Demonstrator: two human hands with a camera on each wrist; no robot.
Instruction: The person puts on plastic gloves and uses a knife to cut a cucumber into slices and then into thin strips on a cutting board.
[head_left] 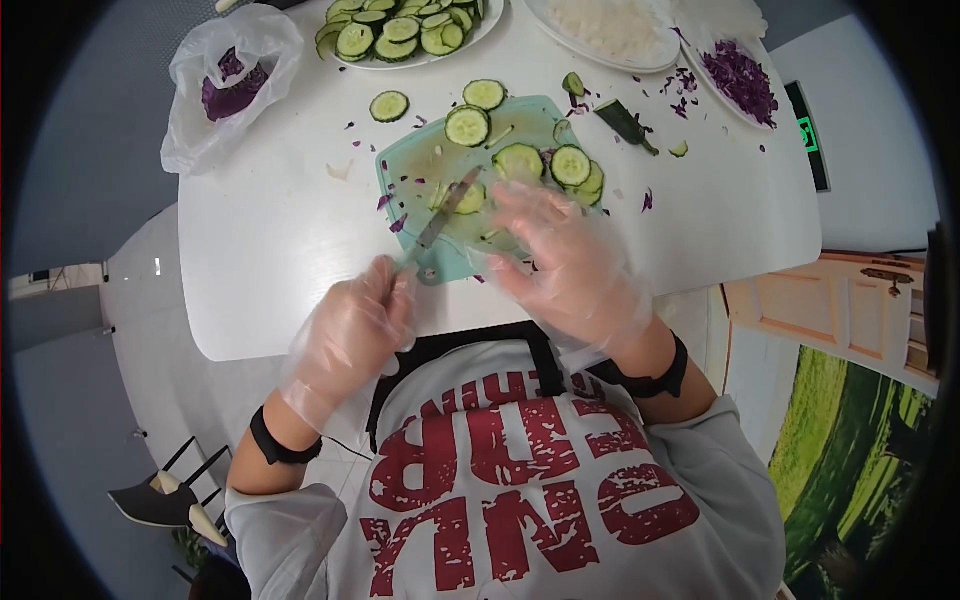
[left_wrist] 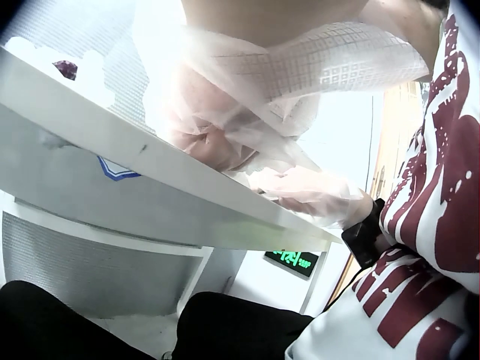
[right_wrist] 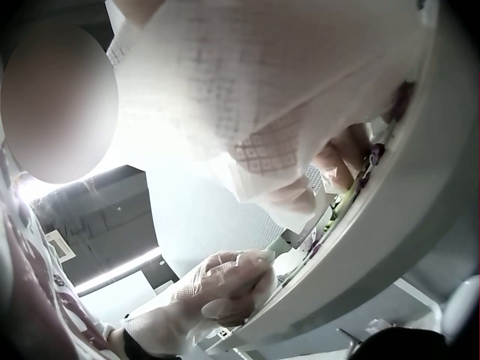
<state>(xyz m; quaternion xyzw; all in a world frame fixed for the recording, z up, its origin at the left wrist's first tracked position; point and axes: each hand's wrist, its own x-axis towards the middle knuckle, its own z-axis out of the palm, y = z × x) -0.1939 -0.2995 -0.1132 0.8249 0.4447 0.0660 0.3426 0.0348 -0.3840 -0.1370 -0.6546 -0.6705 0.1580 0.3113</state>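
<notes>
In the head view the gloved left hand [head_left: 352, 325] grips the handle of a knife [head_left: 447, 212], its blade angled over the green cutting board [head_left: 408, 160] beside a cucumber slice [head_left: 468, 198]. The gloved right hand [head_left: 565, 250] is over the board's right part, fingers spread and slightly bent, fingertips near a large cucumber slice [head_left: 519, 162]. Whether they touch it cannot be told. More slices [head_left: 570, 166] overlap at the board's right edge; another slice [head_left: 467, 126] lies near its top. In the right wrist view the left hand [right_wrist: 225, 292] is curled round the handle.
Plates of cucumber slices [head_left: 400, 27], pale shreds [head_left: 610, 30] and shredded purple cabbage [head_left: 740, 82] stand along the far side. A cucumber end piece [head_left: 625, 124] lies right of the board. At the left, a plastic bag [head_left: 190, 125] holds purple cabbage. Scraps dot the white table [head_left: 270, 230].
</notes>
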